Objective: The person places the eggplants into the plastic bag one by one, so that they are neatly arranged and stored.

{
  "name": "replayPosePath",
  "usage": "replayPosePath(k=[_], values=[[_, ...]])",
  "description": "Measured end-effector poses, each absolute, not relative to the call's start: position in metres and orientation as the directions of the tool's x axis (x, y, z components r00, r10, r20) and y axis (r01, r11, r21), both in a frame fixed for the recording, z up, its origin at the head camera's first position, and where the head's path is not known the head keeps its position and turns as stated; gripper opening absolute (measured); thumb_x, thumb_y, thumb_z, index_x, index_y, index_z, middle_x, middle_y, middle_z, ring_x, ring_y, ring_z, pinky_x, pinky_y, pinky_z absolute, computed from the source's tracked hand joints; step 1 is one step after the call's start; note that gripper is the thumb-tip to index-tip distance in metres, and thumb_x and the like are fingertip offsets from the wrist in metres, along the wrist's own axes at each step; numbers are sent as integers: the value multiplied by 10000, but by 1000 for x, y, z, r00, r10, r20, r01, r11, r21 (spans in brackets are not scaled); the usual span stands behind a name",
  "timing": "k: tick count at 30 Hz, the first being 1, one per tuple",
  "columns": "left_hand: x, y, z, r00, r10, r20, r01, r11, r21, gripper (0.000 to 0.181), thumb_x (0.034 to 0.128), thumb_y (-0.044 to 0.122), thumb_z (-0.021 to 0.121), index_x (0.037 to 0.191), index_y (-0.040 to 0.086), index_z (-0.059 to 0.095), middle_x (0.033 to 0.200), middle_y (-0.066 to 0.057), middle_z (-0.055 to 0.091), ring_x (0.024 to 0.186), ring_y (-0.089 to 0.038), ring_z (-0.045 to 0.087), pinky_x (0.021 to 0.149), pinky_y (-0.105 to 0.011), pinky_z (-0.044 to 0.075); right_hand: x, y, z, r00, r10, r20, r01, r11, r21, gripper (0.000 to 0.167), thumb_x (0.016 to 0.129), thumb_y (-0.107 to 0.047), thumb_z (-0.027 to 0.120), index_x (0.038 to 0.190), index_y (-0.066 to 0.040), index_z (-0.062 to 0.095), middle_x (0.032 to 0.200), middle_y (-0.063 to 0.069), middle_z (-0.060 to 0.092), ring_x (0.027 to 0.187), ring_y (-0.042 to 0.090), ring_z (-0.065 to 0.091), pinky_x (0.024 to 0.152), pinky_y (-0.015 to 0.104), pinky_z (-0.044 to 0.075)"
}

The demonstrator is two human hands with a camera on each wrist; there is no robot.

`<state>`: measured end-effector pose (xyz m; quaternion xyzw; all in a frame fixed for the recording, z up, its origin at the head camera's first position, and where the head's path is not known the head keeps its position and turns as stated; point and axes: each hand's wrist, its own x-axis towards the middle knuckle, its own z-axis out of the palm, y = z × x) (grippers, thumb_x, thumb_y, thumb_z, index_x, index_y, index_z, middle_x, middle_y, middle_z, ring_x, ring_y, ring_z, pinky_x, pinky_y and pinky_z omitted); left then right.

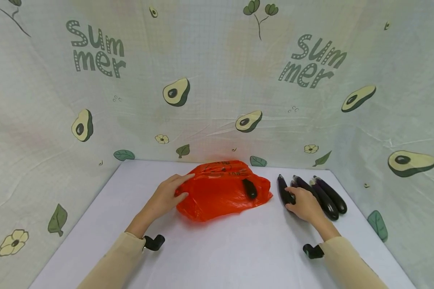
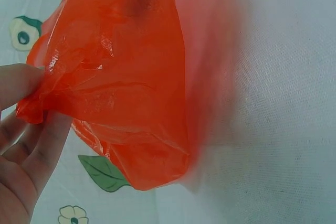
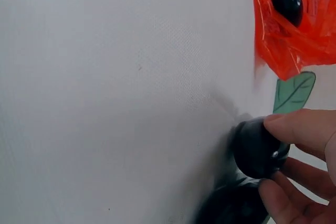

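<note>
A red plastic bag [image 1: 209,200] lies on the white table. My left hand [image 1: 164,197] pinches its left edge between thumb and fingers; in the left wrist view the film bunches between the thumb [image 2: 21,83] and the fingers. One dark purple eggplant [image 1: 250,190] shows at the bag's right side, partly covered by the red film. To the right of the bag, my right hand [image 1: 305,204] grips the leftmost eggplant [image 1: 283,189] near its rounded lower end. In the right wrist view, thumb and fingers sit on both sides of that end.
Several more eggplants [image 1: 324,200] lie side by side just right of my right hand, partly hidden by it. A pale cloth backdrop [image 1: 209,60] printed with avocados and lettering rises behind and beside the table [image 1: 224,257]. Each wrist carries a small black camera mount [image 1: 154,242].
</note>
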<state>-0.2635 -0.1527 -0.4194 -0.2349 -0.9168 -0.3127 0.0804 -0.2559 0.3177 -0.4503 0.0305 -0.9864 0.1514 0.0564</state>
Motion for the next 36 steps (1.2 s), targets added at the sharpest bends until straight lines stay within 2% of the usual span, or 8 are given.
replayPosePath(k=[6, 18, 24, 32, 36], values=[[-264, -153, -420, -873, 384, 299, 487, 691, 535, 713, 940, 61, 809, 1578, 214, 530, 1250, -46, 648, 1133, -226, 621, 928, -400, 626, -255, 321, -445, -995, -67, 71, -86, 948, -306, 568, 870, -100, 858, 1367, 80, 649, 1342, 355, 629, 1240, 519, 607, 1040, 667, 497], [-263, -153, -421, -884, 379, 273, 467, 690, 554, 717, 953, 70, 796, 1591, 231, 510, 1326, -70, 649, 1216, -267, 622, 955, -437, 618, -255, 323, -439, -995, -104, 4, -99, 939, -329, 554, 869, -109, 857, 1370, 39, 673, 1252, 299, 688, 983, 338, 637, 944, 603, 567], [-261, -154, -420, -896, 366, 252, 442, 677, 589, 719, 958, 77, 792, 1594, 255, 507, 1372, -72, 647, 1247, -280, 614, 963, -454, 614, -255, 321, -441, -994, -111, -21, -100, 948, -304, 563, 874, -107, 857, 1391, 14, 670, 1265, 310, 695, 1015, 346, 673, 961, 608, 571], [-262, -160, -420, -878, 413, 242, 471, 652, 595, 720, 972, 72, 772, 1608, 249, 486, 1355, -57, 654, 1152, -237, 611, 934, -414, 620, -255, 316, -440, -993, -119, -21, -108, 952, -285, 566, 870, -85, 857, 1394, 10, 667, 1290, 318, 683, 1082, 412, 682, 951, 617, 575], [-262, -163, -421, -873, 423, 242, 477, 644, 597, 715, 975, 64, 761, 1611, 235, 482, 1375, -68, 651, 1150, -244, 616, 929, -416, 622, -255, 314, -440, -991, -130, -5, -124, 953, -276, 560, 868, -76, 858, 1389, 8, 671, 1294, 313, 684, 1063, 403, 684, 950, 610, 578]])
